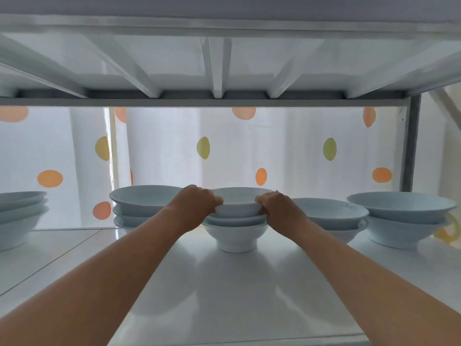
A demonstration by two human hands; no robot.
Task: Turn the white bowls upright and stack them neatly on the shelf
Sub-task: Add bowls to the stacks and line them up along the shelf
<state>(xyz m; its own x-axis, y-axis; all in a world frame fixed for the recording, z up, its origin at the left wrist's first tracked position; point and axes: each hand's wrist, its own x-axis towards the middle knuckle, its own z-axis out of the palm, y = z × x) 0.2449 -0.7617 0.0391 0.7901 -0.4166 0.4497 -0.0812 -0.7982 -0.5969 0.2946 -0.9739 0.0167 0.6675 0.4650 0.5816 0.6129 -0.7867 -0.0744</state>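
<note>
Item 1, top bowl [240, 203]: white, standing upright at the top of the middle stack [235, 233], at the centre of the shelf [224, 283] and towards its far edge. The stack is showing three bowls, all mouth up, the lowest one resting on its foot on the shelf. Whether the top bowl is fully seated in the one beneath cannot be told.

Item 2, left grip [197, 203]: curling its fingers round the left rim of the top bowl and grasping it.

Item 3, right grip [277, 207]: grasping the right rim of the same bowl, fingers curled over the edge.

Item 4, left stack [142, 206]: three upright white bowls, standing just left of the middle stack.

Item 5, far-left stack [20, 216]: upright bowls, partly running out of view.

Item 6, right stack [329, 216]: two shallow bowls, sitting just right of the right grip.

Item 7, far-right stack [404, 221]: two upright bowls.

Item 8, curtain [287, 151]: white with orange and green dots, hanging behind the shelf.

Item 9, upper shelf [217, 66]: showing its ribbed white underside overhead.
</note>
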